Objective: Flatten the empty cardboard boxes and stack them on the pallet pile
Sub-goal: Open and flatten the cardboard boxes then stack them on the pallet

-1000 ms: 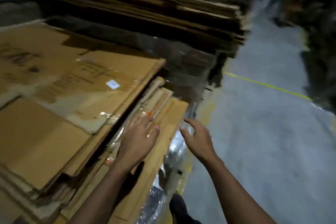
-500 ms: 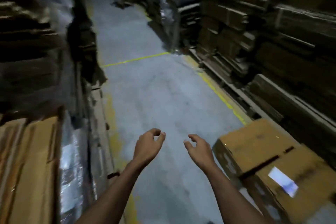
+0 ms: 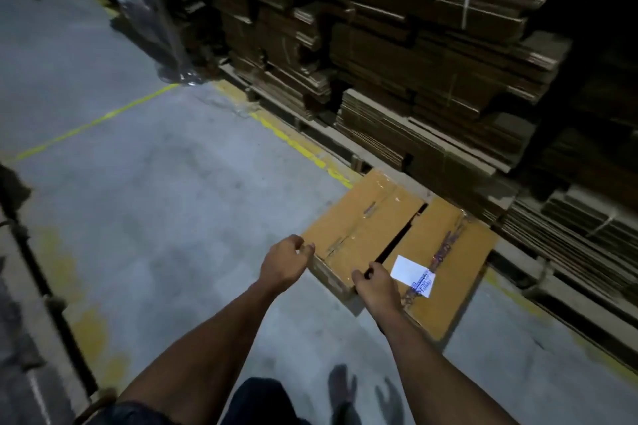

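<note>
Reaching down at the center of the frame, a person's 2 hands meet a cardboard box (image 3: 397, 241) that stands on the concrete floor (image 3: 155, 200) at lower right. The left hand (image 3: 284, 262) curls its fingers at the box's near left corner; whether it grips cannot be told. The right hand (image 3: 378, 285) hooks its fingers into the dark gap between the 2 top flaps, beside a white label (image 3: 412, 274). Bundled stacks of flattened cardboard (image 3: 431, 55) on pallets fill the upper right, just behind the box. Yellow floor lines (image 3: 96, 121) cross the left.
</note>
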A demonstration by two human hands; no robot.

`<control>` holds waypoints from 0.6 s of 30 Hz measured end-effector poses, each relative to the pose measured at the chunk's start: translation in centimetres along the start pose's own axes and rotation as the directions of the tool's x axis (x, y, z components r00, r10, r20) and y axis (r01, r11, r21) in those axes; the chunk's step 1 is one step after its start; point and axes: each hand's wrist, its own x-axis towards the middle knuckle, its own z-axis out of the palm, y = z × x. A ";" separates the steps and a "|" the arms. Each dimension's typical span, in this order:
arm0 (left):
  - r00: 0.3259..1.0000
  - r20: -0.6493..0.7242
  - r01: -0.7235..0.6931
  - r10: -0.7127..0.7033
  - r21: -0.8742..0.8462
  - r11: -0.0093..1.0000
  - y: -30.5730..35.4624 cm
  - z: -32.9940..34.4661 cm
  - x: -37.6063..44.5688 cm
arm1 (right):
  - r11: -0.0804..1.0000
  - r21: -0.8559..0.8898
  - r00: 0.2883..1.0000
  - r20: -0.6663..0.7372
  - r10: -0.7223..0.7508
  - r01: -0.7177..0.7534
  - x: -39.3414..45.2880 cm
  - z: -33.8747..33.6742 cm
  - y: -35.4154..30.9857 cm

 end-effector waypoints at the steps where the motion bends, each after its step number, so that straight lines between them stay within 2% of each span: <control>1: 1.000 0.023 -0.006 0.005 0.014 1.000 1.2 0.8 1.8 | 1.000 0.015 1.000 -0.007 0.021 -0.021 1.6 -0.8 0.2; 8: 0.993 0.118 -0.025 0.012 0.115 0.993 4.7 5.1 15.2 | 0.980 0.068 0.979 -0.079 0.190 -0.185 12.4 -1.9 0.2; 12: 0.983 0.185 -0.025 -0.012 0.198 0.980 3.6 9.0 24.6 | 0.945 0.154 0.946 -0.105 0.308 -0.290 19.6 -0.1 1.4; 18: 0.973 0.226 -0.024 -0.046 0.297 0.954 0.2 15.3 36.8 | 0.909 0.160 0.911 -0.092 0.401 -0.384 30.3 4.0 4.3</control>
